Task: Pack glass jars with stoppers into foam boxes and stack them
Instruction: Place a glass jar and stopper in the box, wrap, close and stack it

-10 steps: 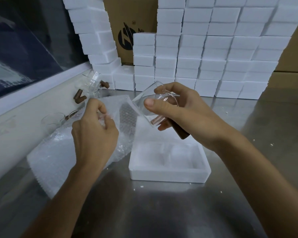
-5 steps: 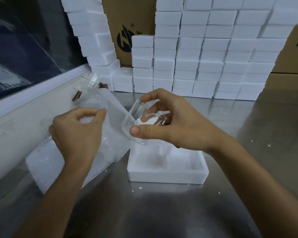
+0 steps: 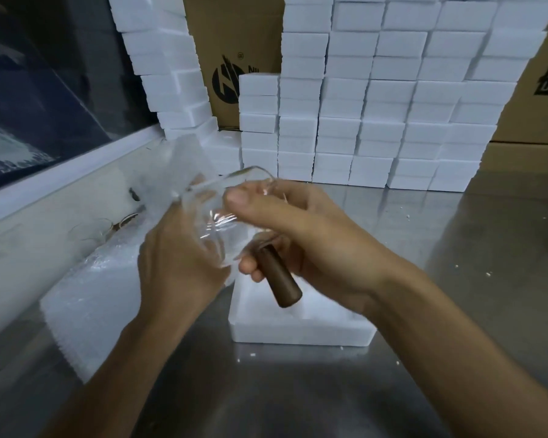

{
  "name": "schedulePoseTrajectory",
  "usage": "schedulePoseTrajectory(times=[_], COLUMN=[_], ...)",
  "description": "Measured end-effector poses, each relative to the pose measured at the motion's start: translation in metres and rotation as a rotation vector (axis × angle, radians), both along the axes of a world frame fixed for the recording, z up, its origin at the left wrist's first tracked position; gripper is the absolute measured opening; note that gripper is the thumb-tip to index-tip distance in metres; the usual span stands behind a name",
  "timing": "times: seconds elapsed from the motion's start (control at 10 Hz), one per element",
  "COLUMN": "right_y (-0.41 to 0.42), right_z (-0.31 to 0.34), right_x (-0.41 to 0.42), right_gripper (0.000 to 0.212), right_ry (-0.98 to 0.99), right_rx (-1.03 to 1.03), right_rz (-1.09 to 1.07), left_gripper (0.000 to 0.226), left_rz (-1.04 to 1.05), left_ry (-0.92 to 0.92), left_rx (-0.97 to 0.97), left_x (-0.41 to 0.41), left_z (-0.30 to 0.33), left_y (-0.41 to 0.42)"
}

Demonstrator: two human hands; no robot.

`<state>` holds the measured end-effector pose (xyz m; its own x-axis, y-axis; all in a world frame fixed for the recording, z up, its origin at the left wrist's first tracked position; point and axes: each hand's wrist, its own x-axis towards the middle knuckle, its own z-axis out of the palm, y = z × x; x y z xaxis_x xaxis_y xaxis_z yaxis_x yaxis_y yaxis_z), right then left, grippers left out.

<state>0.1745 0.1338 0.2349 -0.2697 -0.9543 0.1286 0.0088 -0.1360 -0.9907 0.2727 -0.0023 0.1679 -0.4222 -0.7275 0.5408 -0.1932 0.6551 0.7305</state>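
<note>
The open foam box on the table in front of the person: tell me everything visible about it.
The foam box is a white, rectangular tray of what looks like expanded foam, lidless, its open side up. It sits flat on the steel table, right of the bubble wrap sheet. Its near wall is plain, with small white crumbs on the table before it. The right hand, holding a glass jar with a brown stopper, hides most of its hollow, so any contents cannot be told. Neither hand visibly touches it.
</note>
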Motion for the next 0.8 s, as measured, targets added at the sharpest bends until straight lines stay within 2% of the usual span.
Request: schedulePoseTrajectory(times=[0.1, 0.2, 0.3, 0.4, 0.5, 0.7, 0.8], right_y=[-0.008, -0.014, -0.019, -0.021, -0.022, -0.022, -0.025], right_z=[-0.008, -0.019, -0.026, -0.031, -0.036, -0.039, -0.040], right_x=[0.006, 0.004, 0.001, -0.003, -0.008, -0.016, -0.014], right_gripper=[0.026, 0.024, 0.022, 0.017, 0.017, 0.071, 0.062], right_ry=[-0.424, -0.578, -0.564, -0.541, -0.394, 0.029, 0.164], right_rx=[-0.007, -0.034, -0.069, -0.058, -0.007, 0.122, 0.167], right_rz=[0.183, 0.179, 0.092, -0.039, -0.142, -0.335, -0.379], left_gripper=[0.059, 0.054, 0.075, 0.092, 0.106, 0.117, 0.117], left_rz=[-0.336, -0.194, -0.172, -0.156, -0.235, -0.313, -0.354], left_ry=[0.431, 0.055, -0.027, -0.051, -0.062, -0.100, -0.190], left_rx=[0.538, 0.373, 0.031, -0.092, -0.111, -0.136, -0.233], left_x=[-0.007, 0.000, -0.015, -0.013, -0.012, -0.007, -0.009], left_z=[-0.002, -0.003, 0.001, -0.004, -0.006, -0.005, -0.004], left_y=[0.036, 0.032, 0.014, 0.004, 0.009, 0.006, 0.012])
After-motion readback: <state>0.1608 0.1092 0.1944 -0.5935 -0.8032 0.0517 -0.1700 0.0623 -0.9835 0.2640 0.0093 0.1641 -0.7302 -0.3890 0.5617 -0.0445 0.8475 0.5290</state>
